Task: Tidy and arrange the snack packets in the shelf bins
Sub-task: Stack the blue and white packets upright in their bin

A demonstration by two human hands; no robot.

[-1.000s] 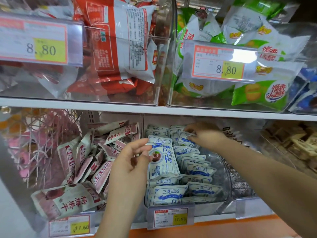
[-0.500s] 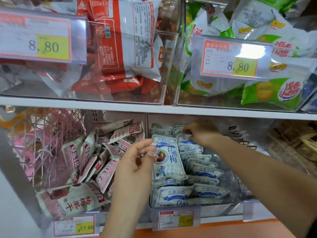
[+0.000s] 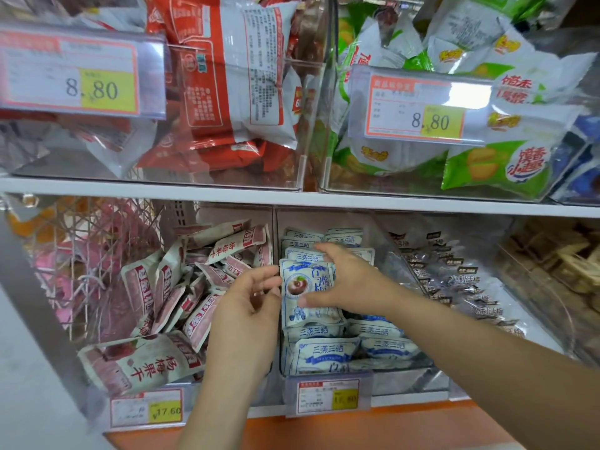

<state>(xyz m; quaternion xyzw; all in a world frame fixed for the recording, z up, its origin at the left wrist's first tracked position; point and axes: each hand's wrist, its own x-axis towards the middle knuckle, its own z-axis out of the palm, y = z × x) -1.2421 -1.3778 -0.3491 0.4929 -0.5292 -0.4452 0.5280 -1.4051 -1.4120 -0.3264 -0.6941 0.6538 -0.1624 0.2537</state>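
Nearest the camera ran the orange shelf ledge (image 3: pixel 324 427), with small white-and-yellow price labels (image 3: pixel 328 397) clipped just above it. Both bare forearms reached in over that ledge. The left hand (image 3: pixel 246 306) sat in front of the divide between two compartments, its fingers half curled and its fingertips (image 3: pixel 276 279) meeting the left edge of a blue-and-white plastic snack packet (image 3: pixel 293 285) printed with a plum. Whether they pinched that edge or only touched it could not be told. The right hand (image 3: pixel 350 280) gripped the same packet from the other side, thumb pressed on the printed face and the other fingers curled over its top edge. The packet stood upright, face forward, in the middle clear plastic bin (image 3: pixel 409 381), raised above flat-lying blue-and-white packets of the same kind (image 3: pixel 324 352) stacked in rows in front of it and behind it. Just left of that bin lay a loose jumble of pink-and-white fruit-snack packets (image 3: pixel 181 287), one larger pink-and-white bag (image 3: pixel 136 362) lying across the front. To the right lay clear-wrapped sweets with dark labels (image 3: pixel 454 280). At the far left was a white wire basket (image 3: pixel 81 241). Above the white shelf board (image 3: pixel 292 198) stood clear upper bins (image 3: pixel 311 125) of red-and-white bags (image 3: pixel 227 76) and green-and-white bags (image 3: pixel 487 164), each fronted by an 8.80 price tag (image 3: pixel 74 79).
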